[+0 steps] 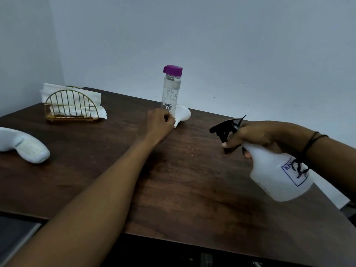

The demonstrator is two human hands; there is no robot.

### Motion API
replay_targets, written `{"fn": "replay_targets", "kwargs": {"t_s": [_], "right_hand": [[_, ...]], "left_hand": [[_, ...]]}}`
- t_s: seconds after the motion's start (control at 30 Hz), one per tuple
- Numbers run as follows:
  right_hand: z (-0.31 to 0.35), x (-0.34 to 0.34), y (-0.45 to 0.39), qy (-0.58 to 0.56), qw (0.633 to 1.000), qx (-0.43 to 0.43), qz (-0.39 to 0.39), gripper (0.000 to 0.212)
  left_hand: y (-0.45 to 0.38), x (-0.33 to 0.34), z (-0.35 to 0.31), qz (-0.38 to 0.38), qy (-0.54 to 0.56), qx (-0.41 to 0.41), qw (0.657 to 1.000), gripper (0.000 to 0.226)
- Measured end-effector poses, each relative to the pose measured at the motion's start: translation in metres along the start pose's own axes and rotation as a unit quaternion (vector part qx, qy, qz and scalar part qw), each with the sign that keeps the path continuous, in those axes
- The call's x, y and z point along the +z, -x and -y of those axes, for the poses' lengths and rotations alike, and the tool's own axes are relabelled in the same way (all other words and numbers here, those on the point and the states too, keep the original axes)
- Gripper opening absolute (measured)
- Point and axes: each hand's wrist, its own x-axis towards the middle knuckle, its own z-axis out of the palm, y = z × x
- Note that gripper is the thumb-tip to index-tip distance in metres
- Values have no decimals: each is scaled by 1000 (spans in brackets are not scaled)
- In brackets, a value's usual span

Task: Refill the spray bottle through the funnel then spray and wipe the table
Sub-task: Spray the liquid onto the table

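Note:
My right hand grips the neck of a white spray bottle with a black trigger head, held tilted above the right side of the dark wooden table; a finger lies on the trigger. My left hand reaches across to the base of a clear water bottle with a purple cap, its fingers curled at the bottle's foot. A white funnel lies on its side just behind and right of that bottle, touching my fingers.
A gold wire holder with white paper napkins stands at the back left. A white curved handheld device lies at the left edge. Walls close off the back and left. Small crumbs dot the table's middle.

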Motion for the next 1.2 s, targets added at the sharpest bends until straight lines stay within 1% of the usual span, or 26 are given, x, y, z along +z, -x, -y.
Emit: {"fn": "replay_targets", "kwargs": {"t_s": [0.1,0.23,0.4,0.47,0.57,0.67,0.73,0.8,0.87,0.93,0.97,1.03,1.13,1.2], "right_hand": [[-5,0,9,-94,995,-35,12,21],[-11,0,22,-171,983,-67,-15,16],[-32,1,26,-214,972,-73,-66,32],[-39,5,28,-216,970,-81,-70,28],[-47,6,27,-201,976,-70,-40,28],[-51,5,23,-149,987,-46,-30,27],[-52,6,20,-125,991,-34,-37,28],[-54,7,18,-123,990,-26,-60,29],[-55,7,19,-121,989,-39,-76,28],[-55,7,20,-117,988,-56,-79,33],[-54,8,21,-117,988,-63,-83,32],[-51,4,23,-133,983,-80,-101,25],[-45,-10,24,-187,966,-105,-145,22],[-43,-20,19,-236,947,-131,-176,21]], "left_hand": [[0,1,1,-2,1,1,1000,26],[0,1,2,-5,-8,6,1000,27],[-2,1,2,-5,-7,8,1000,35],[-2,2,3,-3,-2,8,1000,35],[-1,2,2,-3,3,13,1000,38],[1,2,0,4,-3,16,1000,41],[2,1,0,7,-7,19,1000,40],[3,1,1,9,-10,23,1000,39],[2,1,0,7,-12,23,1000,39],[2,0,0,7,-9,22,1000,31],[2,0,0,6,-10,20,1000,27],[1,0,1,7,-12,16,1000,27],[1,3,1,12,-8,11,1000,37],[1,4,1,16,-5,14,1000,33]]}}
